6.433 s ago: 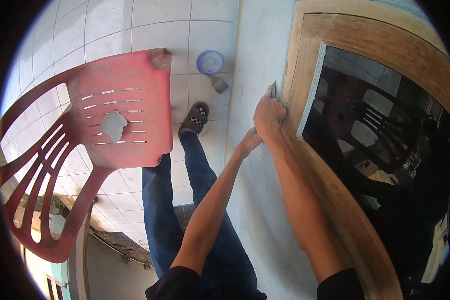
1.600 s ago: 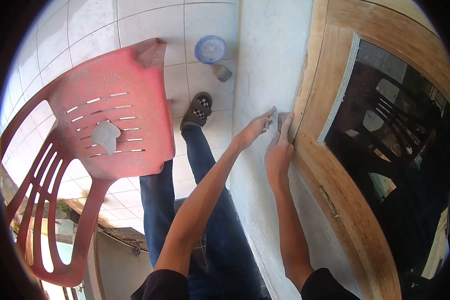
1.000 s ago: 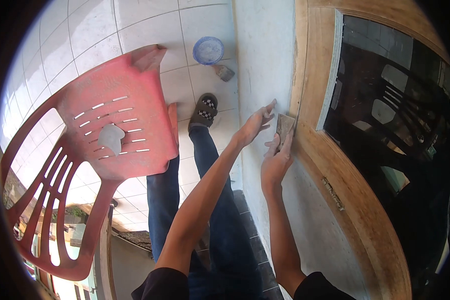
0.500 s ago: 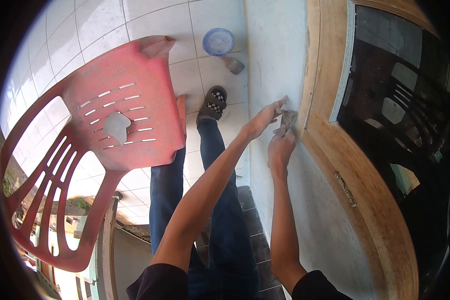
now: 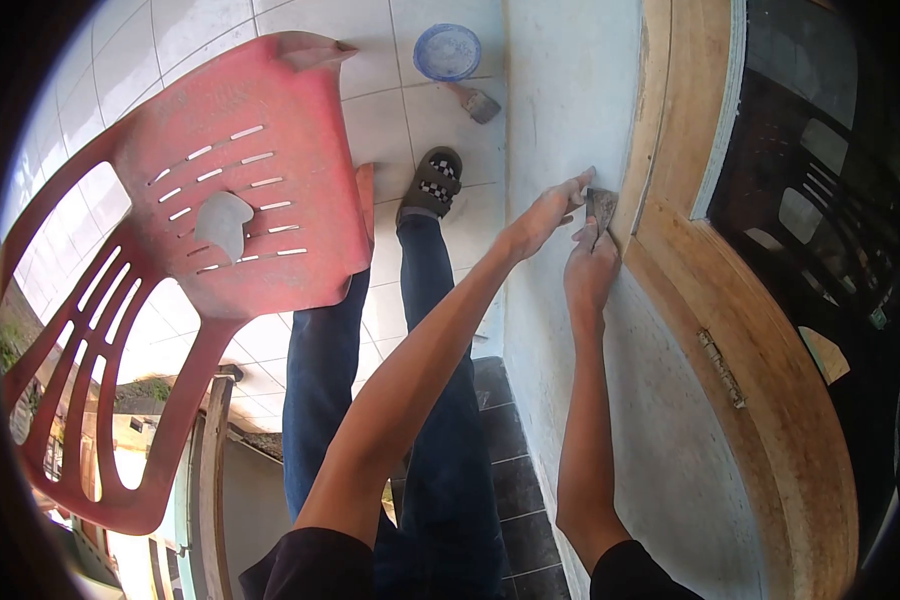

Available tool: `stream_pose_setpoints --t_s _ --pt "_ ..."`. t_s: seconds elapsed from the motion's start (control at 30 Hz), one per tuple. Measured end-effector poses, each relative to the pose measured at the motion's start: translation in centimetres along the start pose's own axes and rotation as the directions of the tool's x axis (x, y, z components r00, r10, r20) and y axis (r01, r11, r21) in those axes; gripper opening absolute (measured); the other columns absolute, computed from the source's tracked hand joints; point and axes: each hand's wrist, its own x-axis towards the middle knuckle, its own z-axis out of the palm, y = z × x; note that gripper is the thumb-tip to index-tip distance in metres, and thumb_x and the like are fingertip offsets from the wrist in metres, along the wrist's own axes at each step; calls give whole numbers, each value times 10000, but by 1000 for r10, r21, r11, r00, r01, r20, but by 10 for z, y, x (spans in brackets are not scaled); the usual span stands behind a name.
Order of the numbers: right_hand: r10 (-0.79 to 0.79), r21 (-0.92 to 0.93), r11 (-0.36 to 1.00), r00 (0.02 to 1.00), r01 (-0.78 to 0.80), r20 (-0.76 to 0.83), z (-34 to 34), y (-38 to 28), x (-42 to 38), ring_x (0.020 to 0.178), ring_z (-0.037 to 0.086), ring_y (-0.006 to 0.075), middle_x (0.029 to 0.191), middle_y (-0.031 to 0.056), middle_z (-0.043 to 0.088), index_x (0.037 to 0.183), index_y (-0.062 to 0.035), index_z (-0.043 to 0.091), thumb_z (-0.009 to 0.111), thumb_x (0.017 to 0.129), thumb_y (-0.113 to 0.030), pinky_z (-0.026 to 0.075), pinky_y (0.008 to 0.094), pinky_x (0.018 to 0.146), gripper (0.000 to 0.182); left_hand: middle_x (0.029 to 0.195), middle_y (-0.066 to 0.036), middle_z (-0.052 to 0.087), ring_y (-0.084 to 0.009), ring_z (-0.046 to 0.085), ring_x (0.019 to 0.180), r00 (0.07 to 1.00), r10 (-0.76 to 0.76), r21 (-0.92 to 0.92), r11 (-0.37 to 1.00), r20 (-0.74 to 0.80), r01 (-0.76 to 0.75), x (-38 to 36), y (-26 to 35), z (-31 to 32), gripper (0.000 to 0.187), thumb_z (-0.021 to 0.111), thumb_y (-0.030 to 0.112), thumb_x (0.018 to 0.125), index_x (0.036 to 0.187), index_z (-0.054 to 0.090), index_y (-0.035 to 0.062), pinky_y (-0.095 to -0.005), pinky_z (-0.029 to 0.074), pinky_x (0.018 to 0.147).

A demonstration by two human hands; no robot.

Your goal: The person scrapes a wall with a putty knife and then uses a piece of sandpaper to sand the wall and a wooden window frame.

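My right hand (image 5: 592, 275) is closed around a putty knife (image 5: 602, 206), its wide grey blade pointing up beside the wooden frame. The blade lies at or very near the pale blue wall (image 5: 570, 110); exact contact is hard to make out. Just left of the blade is my left hand (image 5: 548, 220), its fingers stretched toward the wall and apart, with nothing visible in them. The putty knife's handle is mostly hidden inside my right hand.
A red plastic chair (image 5: 260, 110) stands at the left with a pale, irregular flat piece (image 5: 224, 226) on its seat. On the tiled floor are a blue-rimmed dish (image 5: 447, 52) and a paintbrush (image 5: 478, 103). The wooden frame (image 5: 670, 235) borders dark glass (image 5: 810, 150) at the right.
The camera view has shifted, so the floor things sit higher in it. Both hands stay by the frame, and the putty knife's blade has moved slightly up along the wall.
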Motion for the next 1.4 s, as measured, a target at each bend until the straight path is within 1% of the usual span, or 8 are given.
stream_pose_setpoints --t_s 0.23,0.5,0.6,0.7,0.8,0.87,1.03,1.4 --pt "19 -4 1000 999 -19 -33 4 10 -11 817 586 393 846 229 642 853 77 610 427 988 -240 427 443 768 390 1570 -149 86 -315 131 1437 1000 12 19 1000 3 -12 3 -12 -2 728 386 328 879 1502 131 49 -453 134 1159" --pt "30 -20 999 999 -31 -45 9 9 -11 876 585 476 890 309 628 967 121 604 406 985 -187 435 496 793 366 1507 -214 260 -320 271 1392 992 36 186 982 -119 -14 -4 -2 15 877 652 353 831 1497 165 54 -405 243 1128" --pt "-59 49 997 998 60 -13 14 3 7 891 617 367 936 248 653 1101 100 591 394 988 -209 458 436 783 384 1449 -213 362 -300 338 1357 992 66 155 987 -108 -49 -4 -6 12 893 696 294 822 1500 162 64 -371 262 1118" --pt "-103 166 980 994 109 -44 29 16 12 715 622 281 906 196 654 1165 80 572 398 986 -221 485 385 626 391 1401 -181 427 -256 378 1326 989 116 91 990 -87 -108 1 -11 9 886 708 239 825 1502 164 68 -351 277 1103" --pt "33 248 968 999 -25 -27 28 34 9 517 527 162 782 119 607 1189 48 570 407 987 -243 418 311 442 390 1373 -170 452 -225 414 1287 970 203 310 938 -131 -154 -3 -17 15 885 718 213 828 1500 165 57 -338 297 1088" --pt "66 452 887 995 -95 80 28 36 15 421 407 96 683 55 527 1190 29 565 403 993 -258 316 262 357 384 1364 -168 461 -219 424 1275 967 211 209 961 -142 -179 1 -21 16 884 721 213 828 1499 169 52 -334 308 1078" --pt "171 491 840 972 -230 164 15 -2 6 421 391 88 641 25 491 1150 26 567 386 1001 -276 317 261 363 382 1296 -146 512 -188 473 1196 972 156 98 985 -174 -140 -1 -10 17 881 730 219 830 1495 181 37 -310 355 1029" --pt "197 510 788 927 -343 319 -3 -12 9 388 354 87 598 11 450 972 1 554 389 1001 -298 303 266 353 343 1128 -123 564 -174 529 1023 923 311 276 929 -227 -245 2 -16 22 881 710 189 838 1510 150 80 -287 402 944"
